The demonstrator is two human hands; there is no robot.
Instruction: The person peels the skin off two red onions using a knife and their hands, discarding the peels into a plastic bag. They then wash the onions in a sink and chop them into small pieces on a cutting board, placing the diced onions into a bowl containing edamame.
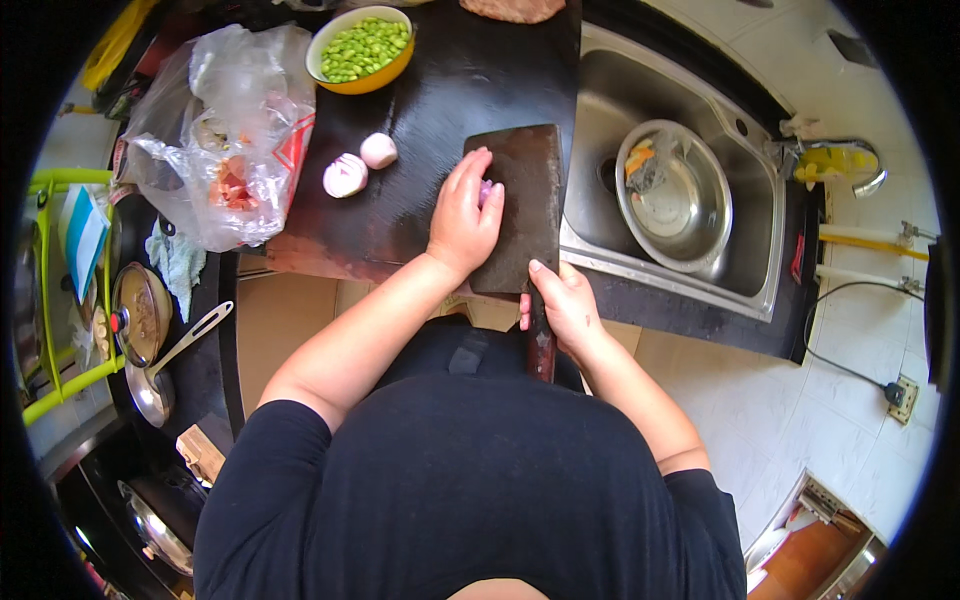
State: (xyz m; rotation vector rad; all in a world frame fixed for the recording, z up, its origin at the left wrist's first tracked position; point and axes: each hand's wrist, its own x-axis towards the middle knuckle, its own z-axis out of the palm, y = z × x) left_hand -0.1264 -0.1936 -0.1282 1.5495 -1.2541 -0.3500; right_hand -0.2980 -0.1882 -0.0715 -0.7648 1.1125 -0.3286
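A broad dark cleaver (532, 200) lies flat, its blade over the right side of the black cutting surface (430, 110) and its reddish-brown handle toward my body. My right hand (567, 305) is wrapped round the handle where it meets the blade. My left hand (467, 212) rests palm down on the blade, fingers stretched and thumb apart. Between thumb and fingers a small purple onion piece (485, 192) shows; anything more under the palm is hidden. Farther left sit two peeled purple-white onion pieces, one with cut layers (346, 176) and a smoother one (379, 151).
A yellow bowl (365, 82) of green beans stands at the back, left of some meat (512, 8). On the left lies a clear plastic bag (225, 150) with reddish pieces. The sink (740, 275) at right holds a metal basin (720, 215). A ladle (190, 340) lies lower left.
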